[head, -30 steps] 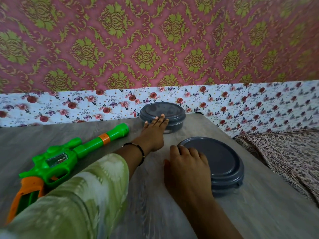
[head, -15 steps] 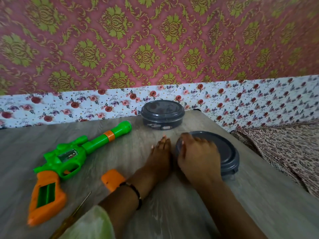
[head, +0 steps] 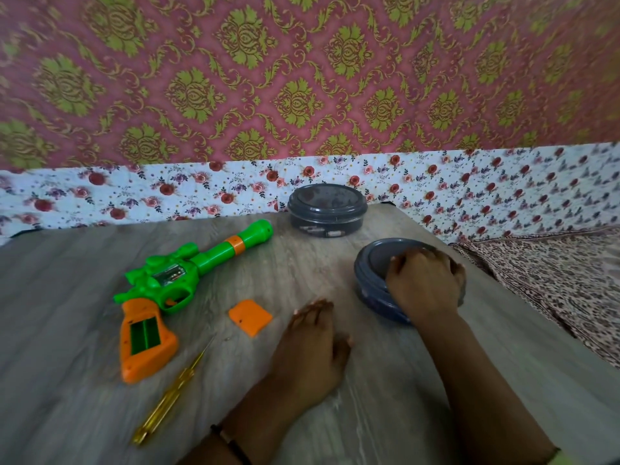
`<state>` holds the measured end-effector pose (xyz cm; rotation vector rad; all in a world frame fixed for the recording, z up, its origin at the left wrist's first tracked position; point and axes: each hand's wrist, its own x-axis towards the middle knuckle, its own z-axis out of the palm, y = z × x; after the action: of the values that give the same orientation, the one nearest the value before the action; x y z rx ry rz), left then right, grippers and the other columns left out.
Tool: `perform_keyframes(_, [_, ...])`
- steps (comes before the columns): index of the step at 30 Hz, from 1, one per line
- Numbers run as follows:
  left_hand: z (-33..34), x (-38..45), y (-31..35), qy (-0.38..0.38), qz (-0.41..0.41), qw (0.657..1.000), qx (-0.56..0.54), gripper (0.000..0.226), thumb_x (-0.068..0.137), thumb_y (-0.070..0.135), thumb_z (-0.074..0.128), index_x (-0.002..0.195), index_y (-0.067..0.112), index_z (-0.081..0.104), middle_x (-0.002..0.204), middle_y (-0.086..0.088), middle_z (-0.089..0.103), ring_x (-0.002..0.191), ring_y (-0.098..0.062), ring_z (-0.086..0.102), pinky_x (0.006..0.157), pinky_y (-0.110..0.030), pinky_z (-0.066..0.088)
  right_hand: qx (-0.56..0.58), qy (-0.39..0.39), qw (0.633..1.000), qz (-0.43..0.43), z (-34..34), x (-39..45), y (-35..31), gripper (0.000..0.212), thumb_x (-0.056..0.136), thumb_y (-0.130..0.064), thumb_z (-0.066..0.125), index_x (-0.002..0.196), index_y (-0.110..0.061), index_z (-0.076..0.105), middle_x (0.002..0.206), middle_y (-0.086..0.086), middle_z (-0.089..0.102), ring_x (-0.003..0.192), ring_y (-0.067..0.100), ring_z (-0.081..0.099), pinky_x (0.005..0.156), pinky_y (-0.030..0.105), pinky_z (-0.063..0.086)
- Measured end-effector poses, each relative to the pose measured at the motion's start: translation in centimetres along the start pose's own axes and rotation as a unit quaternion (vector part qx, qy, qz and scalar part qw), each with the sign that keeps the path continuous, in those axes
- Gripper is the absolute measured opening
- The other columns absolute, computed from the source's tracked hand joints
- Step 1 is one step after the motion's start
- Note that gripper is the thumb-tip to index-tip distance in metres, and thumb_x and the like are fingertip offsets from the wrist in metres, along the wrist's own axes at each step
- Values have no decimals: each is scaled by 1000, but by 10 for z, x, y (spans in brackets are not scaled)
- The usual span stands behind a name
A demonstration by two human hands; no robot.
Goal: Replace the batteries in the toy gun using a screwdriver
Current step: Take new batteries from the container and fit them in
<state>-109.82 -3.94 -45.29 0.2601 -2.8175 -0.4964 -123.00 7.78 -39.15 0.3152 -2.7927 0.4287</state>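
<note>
Presently, right hand (head: 423, 286): fingers curled over the lid and near rim of the near tub (head: 372, 283), gripping it from above. Left hand (head: 310, 350): flat on the counter (head: 385, 397), fingers relaxed and straight, holding nothing, just left of that tub and apart from it.

Near tub: dark grey, round, lidded, at the counter's right side; contents not visible.

Far tub (head: 326, 209): same make, lid on, at the counter's back edge; small metal-ended items show through its wall, possibly batteries, too small to tell.

Cover (head: 250, 316): orange plate, loose on the counter between left hand and gun.

Gun (head: 174, 290): green body, orange grip, lying on its side at left, barrel toward the far tub. Its grip compartment is open and looks empty.

Screwdriver (head: 167, 394): yellow handle, lying below the gun, untouched.

Step, as judged: cover off, old cells apparently out; the lid of the near tub is being opened, probably for fresh cells or to stow old ones.

Next move calls for: steadying the tub, perhaps with the left hand, while the right lifts the lid.
</note>
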Motion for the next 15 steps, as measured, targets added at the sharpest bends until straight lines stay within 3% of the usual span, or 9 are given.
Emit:
perform_keyframes(4, [-2, 0, -2, 13, -10, 999, -43, 77, 94, 49, 45, 151, 10, 11, 158, -6, 19, 144, -18, 18, 116, -22, 8, -44, -55, 997, 17, -2, -11, -17, 55, 94, -43, 26, 130, -7, 47, 143, 16, 40, 134, 35, 30, 105, 70, 8])
perform_keyframes(8, [0, 2, -3, 18, -5, 997, -73, 93, 82, 62, 50, 151, 12, 14, 158, -4, 21, 144, -18, 21, 117, -25, 13, -103, -100, 990, 13, -5, -29, -40, 79, 91, -60, 13, 142, 0, 27, 150, 25, 24, 136, 45, 22, 105, 69, 15])
perform_keyframes(12, [6, 6, -8, 32, 18, 996, -84, 105, 63, 71, 32, 147, 8, 27, 145, -13, 39, 133, -28, 38, 112, -37, 29, -171, -88, 981, -22, -12, -48, -70, 94, 86, -71, 10, 119, 6, 52, 126, 32, 50, 115, 47, 45, 93, 58, 36])
perform_keyframes(15, [4, 5, -11, 75, -8, 990, -122, 112, 60, 77, 39, 145, 6, 30, 141, -15, 41, 130, -29, 41, 108, -37, 34, -129, -39, 985, -104, -20, -46, -79, 84, 87, -70, 11, 87, -5, 65, 93, 18, 65, 89, 35, 60, 76, 37, 48])
